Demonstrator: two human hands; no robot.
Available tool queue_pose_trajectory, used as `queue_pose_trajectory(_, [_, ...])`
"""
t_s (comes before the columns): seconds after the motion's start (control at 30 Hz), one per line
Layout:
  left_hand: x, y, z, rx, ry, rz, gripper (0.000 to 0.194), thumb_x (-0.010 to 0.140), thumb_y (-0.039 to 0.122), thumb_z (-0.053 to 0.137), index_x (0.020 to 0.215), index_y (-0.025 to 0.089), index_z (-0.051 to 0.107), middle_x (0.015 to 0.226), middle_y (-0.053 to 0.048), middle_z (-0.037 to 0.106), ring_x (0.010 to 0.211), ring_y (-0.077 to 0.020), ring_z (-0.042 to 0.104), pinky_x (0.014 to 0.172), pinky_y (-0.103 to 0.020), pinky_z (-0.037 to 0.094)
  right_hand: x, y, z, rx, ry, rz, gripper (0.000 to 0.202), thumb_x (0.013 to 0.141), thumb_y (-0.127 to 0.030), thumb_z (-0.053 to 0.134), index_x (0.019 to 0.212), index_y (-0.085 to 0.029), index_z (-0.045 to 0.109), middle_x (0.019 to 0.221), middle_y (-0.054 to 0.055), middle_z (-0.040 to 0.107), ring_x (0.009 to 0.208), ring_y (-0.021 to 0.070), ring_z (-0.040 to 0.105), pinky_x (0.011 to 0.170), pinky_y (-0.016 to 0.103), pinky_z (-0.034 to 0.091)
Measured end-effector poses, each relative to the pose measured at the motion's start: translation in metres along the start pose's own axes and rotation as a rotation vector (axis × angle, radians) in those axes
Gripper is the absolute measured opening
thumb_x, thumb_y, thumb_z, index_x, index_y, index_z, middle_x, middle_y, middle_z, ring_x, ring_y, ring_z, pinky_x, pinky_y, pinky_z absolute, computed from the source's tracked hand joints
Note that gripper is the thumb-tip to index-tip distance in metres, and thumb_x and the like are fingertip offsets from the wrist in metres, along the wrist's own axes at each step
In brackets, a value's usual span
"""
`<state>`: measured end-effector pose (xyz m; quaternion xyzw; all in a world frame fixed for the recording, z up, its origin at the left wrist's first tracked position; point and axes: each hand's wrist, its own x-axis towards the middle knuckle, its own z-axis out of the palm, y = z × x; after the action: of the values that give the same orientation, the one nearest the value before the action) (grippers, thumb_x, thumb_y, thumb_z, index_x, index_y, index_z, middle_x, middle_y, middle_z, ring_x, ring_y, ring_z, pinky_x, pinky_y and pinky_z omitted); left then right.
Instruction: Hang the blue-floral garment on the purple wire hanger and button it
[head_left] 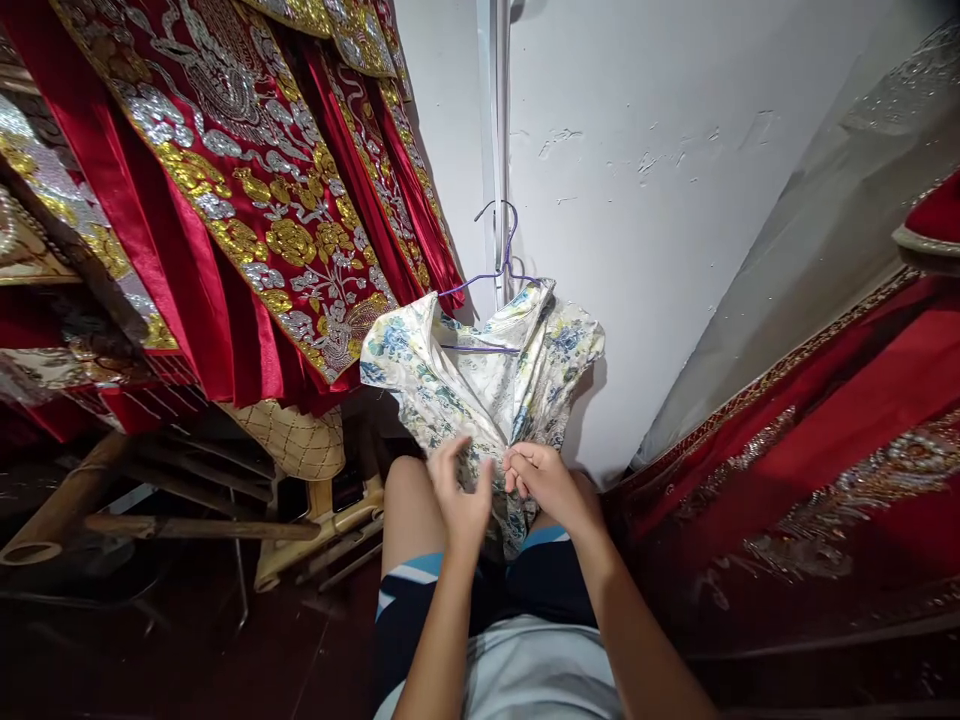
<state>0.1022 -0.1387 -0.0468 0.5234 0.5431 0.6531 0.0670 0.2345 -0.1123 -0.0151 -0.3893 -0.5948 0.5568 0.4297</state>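
Observation:
A white short-sleeved blouse [420,380] with a blue and yellow floral print hangs on a purple wire hanger [513,235] in front of me. Its neckline is open in a deep V. At the bottom of the V, my right hand [541,480] pinches the front edge of the blouse between thumb and fingers. My left hand [461,495] is just to the left, over the blouse front, its fingers spread and somewhat blurred. The lower end of the blouse drops between my knees.
Red garments with gold and silver sequins [292,230] hang at left. Below them stands a bamboo frame [202,528]. A white wall [637,180] with a vertical pole [495,120] is behind the blouse. More red embroidered cloth [847,420] is at right, beside clear plastic sheeting [780,260].

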Motion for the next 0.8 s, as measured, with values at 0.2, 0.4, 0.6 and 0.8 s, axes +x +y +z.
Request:
queue_pose_trajectory(0.2, [-0.008,0.006,0.023,-0.129,-0.306,-0.117,0.006,0.083,0.021,0.056,0.076,0.022,0.056,0.076,-0.002,0.059,0.075,-0.0198,0.058,0.071,-0.03,0.045,-0.001,-0.009,-0.002,0.051,0.028,0.064,0.024,0.081,-0.036,0.057,0.069,-0.018,0.065,0.047,-0.001,0.059,0.038,0.0091,0.036,0.042,0.024,0.026])
queue_pose_trajectory(0.4, [-0.004,-0.014,0.017,-0.049,-0.404,-0.062,0.013,0.085,0.024,0.057,0.073,0.023,0.054,0.071,-0.002,0.055,0.069,-0.0203,0.054,0.067,-0.03,0.041,0.04,-0.065,-0.023,0.179,0.143,-0.019,0.025,0.074,-0.038,0.069,0.065,-0.015,0.066,0.042,-0.006,0.048,0.037,0.005,0.031,0.038,0.021,0.021])
queue_pose_trajectory(0.6, [-0.008,-0.026,0.017,-0.002,-0.551,-0.059,0.012,0.084,0.02,0.054,0.073,0.022,0.052,0.073,-0.001,0.055,0.07,-0.0187,0.053,0.067,-0.029,0.04,0.093,-0.149,-0.047,0.346,0.2,-0.141,0.018,0.075,-0.027,0.073,0.068,-0.016,0.062,0.046,-0.006,0.049,0.035,0.0028,0.033,0.032,0.017,0.021])
queue_pose_trajectory(0.8, [0.044,0.003,0.006,-0.06,-0.752,-0.038,0.005,0.083,0.022,0.059,0.08,0.02,0.062,0.074,-0.002,0.062,0.072,-0.0182,0.059,0.069,-0.027,0.042,0.081,-0.147,-0.032,0.192,0.17,-0.277,0.019,0.081,-0.03,0.064,0.069,-0.015,0.064,0.046,-0.003,0.056,0.036,0.0043,0.041,0.035,0.016,0.027])
